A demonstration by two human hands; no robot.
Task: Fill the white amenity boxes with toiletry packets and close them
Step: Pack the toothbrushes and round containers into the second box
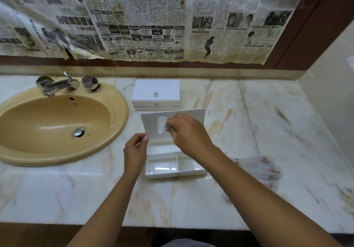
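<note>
two white rectangular amenity boxes are sitting on the pale marble table (249, 112): a closed white box with a clear knob (156, 94) at the back, and an open white divided box (172, 165) just in front of it. the flat white lid (191, 115) of the open box is standing tilted up. the left hand (135, 151) is pinching the lid's lower left corner. the right hand (186, 131) is pinching a small blurred white packet (161, 125) with curled fingers (170, 128), in front of the lid and above the open box. its contents are too blurred to tell. a pile of clear toiletry packets (258, 167), partly hidden by the right forearm, is lying blurred to the right; their count is unclear. one beige oval sink (57, 124) is sitting left.
</note>
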